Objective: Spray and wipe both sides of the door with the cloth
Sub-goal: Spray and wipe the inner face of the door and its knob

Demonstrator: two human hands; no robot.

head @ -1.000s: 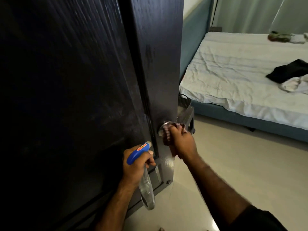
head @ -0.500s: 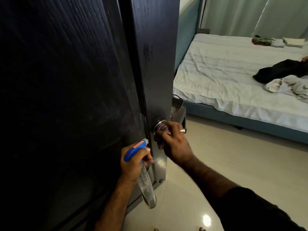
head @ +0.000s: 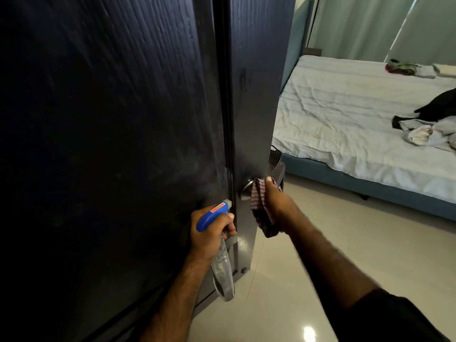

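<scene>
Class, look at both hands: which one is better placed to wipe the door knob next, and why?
The right hand, probably: it grips the cloth right against the knob. The left hand holds the spray bottle.

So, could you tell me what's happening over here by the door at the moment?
A person is cleaning a dark wooden door that stands ajar. The right hand holds a striped cloth against the round metal knob at the door's edge. The left hand grips a clear spray bottle by its blue trigger head, nozzle close to the door face. Beyond the door is a bed with some clothes lying on it.
</scene>
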